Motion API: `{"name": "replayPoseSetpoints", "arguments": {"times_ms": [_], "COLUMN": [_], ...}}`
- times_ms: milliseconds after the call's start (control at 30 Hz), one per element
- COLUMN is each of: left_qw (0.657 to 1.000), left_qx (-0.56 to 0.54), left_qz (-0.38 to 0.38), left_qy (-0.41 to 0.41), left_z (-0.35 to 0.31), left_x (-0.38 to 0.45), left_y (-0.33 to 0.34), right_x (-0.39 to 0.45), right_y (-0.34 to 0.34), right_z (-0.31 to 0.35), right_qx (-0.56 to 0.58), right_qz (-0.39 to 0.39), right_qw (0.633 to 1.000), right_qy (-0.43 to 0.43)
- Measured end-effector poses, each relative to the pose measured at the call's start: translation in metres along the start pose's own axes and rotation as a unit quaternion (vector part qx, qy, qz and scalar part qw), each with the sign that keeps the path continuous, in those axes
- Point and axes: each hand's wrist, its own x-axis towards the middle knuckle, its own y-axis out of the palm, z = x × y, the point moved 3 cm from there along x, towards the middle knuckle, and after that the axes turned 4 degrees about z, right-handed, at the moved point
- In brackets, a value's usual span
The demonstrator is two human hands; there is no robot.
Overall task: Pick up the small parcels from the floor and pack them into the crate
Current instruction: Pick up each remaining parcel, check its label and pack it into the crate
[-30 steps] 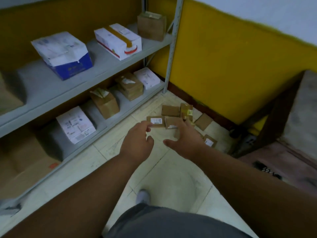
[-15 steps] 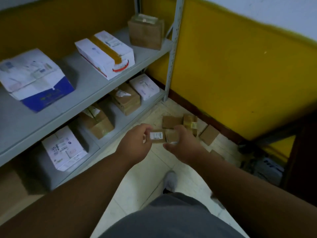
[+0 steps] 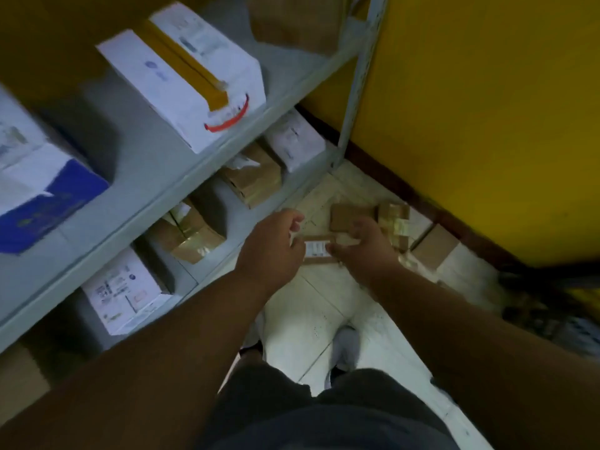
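Small labelled brown cardboard parcel [image 3: 317, 250]: apparently light and stiff, best held by opposite edges; left hand [image 3: 271, 251] and right hand [image 3: 363, 248] fingers pinched its ends.

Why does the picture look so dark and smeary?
Head view: the room is dim, so the arms look dark; the white box with yellow tape and shelf edges are smeared by motion; the wide lens bends the grey metal shelf; the small brown labelled parcel stays readable-ish.

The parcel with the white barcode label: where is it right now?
In the head view, the labelled parcel sits just right of centre, low over the floor tiles between the left hand and right hand, just in front of the plain brown parcel.
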Motion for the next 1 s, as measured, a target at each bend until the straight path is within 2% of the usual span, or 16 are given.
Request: {"name": "replayPoseSetpoints", "arguments": {"times_ms": [100,233,433,600,700,900,1000], "left_qw": [0.999,0.996,0.983,0.975,0.970,0.962,0.944], "left_qx": [-0.008,-0.005,0.047,0.100,0.123,0.153,0.158], "left_qz": [0.031,0.090,0.172,0.191,0.204,0.226,0.288], "left_qy": [-0.012,-0.018,-0.039,-0.052,-0.048,-0.015,-0.018], "left_z": [0.040,0.101,0.225,0.315,0.361,0.419,0.437], "left_x": [0.053,0.115,0.176,0.221,0.240,0.309,0.343], "left_y": [0.027,0.074,0.180,0.290,0.348,0.421,0.442], "right_x": [0.042,0.107,0.217,0.307,0.352,0.424,0.446], "right_y": [0.026,0.076,0.165,0.233,0.262,0.300,0.306], "right_z": [-0.031,-0.074,-0.170,-0.280,-0.336,-0.417,-0.440], "right_qx": [0.098,0.132,0.146,0.182,0.168,0.188,0.219], "right_qz": [-0.037,-0.073,-0.049,-0.039,-0.015,-0.013,0.013], "right_qw": [0.993,0.983,0.971,0.943,0.939,0.928,0.915], "right_qy": [0.055,0.104,0.180,0.274,0.301,0.322,0.338]}}
